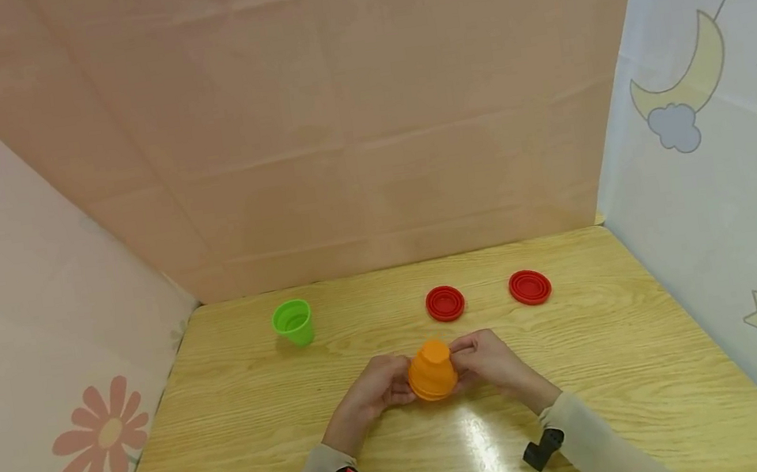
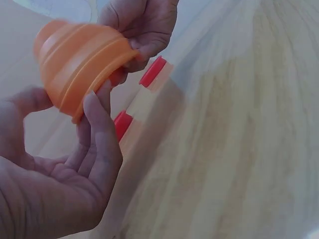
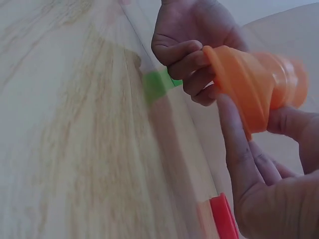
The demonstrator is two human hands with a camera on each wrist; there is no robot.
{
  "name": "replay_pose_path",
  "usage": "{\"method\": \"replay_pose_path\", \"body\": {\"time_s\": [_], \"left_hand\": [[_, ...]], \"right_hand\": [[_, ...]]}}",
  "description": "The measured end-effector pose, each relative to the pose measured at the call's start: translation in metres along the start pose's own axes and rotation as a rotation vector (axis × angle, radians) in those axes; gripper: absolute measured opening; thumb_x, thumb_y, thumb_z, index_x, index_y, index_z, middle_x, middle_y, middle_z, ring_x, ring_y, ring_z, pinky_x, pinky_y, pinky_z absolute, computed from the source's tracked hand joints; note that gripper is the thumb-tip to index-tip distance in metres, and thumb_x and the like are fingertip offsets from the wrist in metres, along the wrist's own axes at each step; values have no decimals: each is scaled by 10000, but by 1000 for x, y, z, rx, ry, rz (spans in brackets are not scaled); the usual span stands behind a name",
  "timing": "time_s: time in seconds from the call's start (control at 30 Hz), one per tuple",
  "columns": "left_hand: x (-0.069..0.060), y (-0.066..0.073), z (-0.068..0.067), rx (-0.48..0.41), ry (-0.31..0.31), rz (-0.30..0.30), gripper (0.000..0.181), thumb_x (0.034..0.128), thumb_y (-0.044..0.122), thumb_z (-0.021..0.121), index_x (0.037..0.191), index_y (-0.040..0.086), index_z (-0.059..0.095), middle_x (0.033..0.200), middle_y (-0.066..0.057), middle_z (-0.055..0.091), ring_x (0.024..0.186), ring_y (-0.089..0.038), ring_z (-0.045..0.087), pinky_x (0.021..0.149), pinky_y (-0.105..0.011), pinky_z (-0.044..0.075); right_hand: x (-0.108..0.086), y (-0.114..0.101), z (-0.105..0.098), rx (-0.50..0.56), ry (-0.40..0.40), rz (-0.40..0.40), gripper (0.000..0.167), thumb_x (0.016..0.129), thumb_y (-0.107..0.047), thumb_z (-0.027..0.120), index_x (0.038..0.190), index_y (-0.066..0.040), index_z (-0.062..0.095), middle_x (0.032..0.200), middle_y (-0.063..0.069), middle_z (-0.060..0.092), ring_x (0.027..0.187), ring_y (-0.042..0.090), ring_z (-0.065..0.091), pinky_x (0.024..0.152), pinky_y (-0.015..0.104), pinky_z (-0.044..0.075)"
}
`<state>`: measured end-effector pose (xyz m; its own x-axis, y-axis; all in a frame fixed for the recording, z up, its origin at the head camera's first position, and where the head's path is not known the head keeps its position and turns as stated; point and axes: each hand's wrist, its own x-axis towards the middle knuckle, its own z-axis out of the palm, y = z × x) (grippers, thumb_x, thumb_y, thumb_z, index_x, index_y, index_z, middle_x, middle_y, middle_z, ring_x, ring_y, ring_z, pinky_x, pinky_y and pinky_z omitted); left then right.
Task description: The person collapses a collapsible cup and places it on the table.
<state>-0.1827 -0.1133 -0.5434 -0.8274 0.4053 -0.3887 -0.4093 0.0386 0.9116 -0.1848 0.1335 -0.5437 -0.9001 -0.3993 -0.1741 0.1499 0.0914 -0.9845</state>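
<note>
An orange collapsible cup (image 1: 432,372) is held between both hands above the table, its narrow base up and its wide rim down. In the left wrist view the stepped wall of the cup (image 2: 82,62) shows extended. My left hand (image 1: 382,383) grips it from the left, thumb on the wall and fingers at the rim. From the right, my right hand (image 1: 491,361) pinches it the same way, as the right wrist view shows with the cup (image 3: 249,84) tilted sideways. The inside of the cup is hidden.
A green collapsible cup (image 1: 295,323) stands extended at the back left. Two red collapsed cups, one red disc (image 1: 445,304) behind the hands and another red disc (image 1: 530,288) farther right, lie flat on the wooden table (image 1: 234,446). Fabric walls surround the back and sides.
</note>
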Motion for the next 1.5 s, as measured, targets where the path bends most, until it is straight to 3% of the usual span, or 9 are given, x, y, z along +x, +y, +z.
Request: {"method": "replay_pose_path", "body": {"time_s": [0.13, 0.3, 0.5, 0.63, 0.87, 1.3, 1.5], "left_hand": [[0, -1, 2, 94, 62, 13, 274, 994, 154, 578, 1139, -23, 730, 900, -1, 710, 678, -85, 628, 617, -182, 605], [1, 0, 2, 141, 144, 45, 272, 1015, 157, 614, 1188, -30, 710, 951, -39, 702, 723, -121, 634, 623, -194, 609], [2, 2, -1, 119, 154, 104, 280, 1059, 143, 588, 1204, -82, 669, 921, -32, 731, 727, -114, 666, 662, -233, 629], [2, 1, -1, 120, 175, 139, 301, 1075, 146, 570, 1225, -101, 654, 913, -33, 754, 716, -103, 669, 667, -229, 628], [3, -1, 2, 133, 215, 192, 312, 1068, 164, 592, 1207, -108, 658, 920, -64, 774, 681, -89, 662, 630, -203, 610], [2, -1, 6, 153, 283, 188, 325, 1062, 210, 622, 1201, -77, 681, 967, -102, 786, 718, -91, 666, 617, -207, 610], [1, -3, 11, 154, 329, 164, 321, 1055, 211, 626, 1202, -69, 680, 1036, -143, 792, 735, -95, 673, 626, -219, 622]], "right_hand": [[1, 1, 1, 18, 2, 16, 373, 996, -63, 589, 1281, 172, 646, 1105, 212, 777, 837, 181, 767, 737, 416, 684], [0, 0, 3, 81, -34, 46, 392, 1014, -81, 577, 1308, 174, 620, 1155, 190, 764, 906, 200, 766, 807, 435, 681], [-4, -2, -4, 239, -164, 33, 458, 1051, -115, 605, 1419, 148, 530, 1260, 89, 730, 1070, 207, 746, 981, 456, 635], [-5, -2, -6, 266, -203, 25, 547, 1024, -82, 662, 1493, 119, 464, 1301, 60, 720, 1135, 181, 737, 1058, 447, 593], [-5, -6, 1, 196, -115, 61, 724, 925, -164, 819, 1503, 86, 463, 1300, 99, 689, 1086, 163, 733, 1029, 419, 616], [0, 1, 1, 158, -74, 70, 688, 921, -170, 825, 1482, 58, 497, 1347, 167, 666, 1106, 201, 724, 1003, 390, 629], [4, 3, 7, 22, -10, 16, 646, 886, -170, 846, 1410, 80, 561, 1283, 203, 710, 1048, 171, 721, 898, 270, 634]]}}
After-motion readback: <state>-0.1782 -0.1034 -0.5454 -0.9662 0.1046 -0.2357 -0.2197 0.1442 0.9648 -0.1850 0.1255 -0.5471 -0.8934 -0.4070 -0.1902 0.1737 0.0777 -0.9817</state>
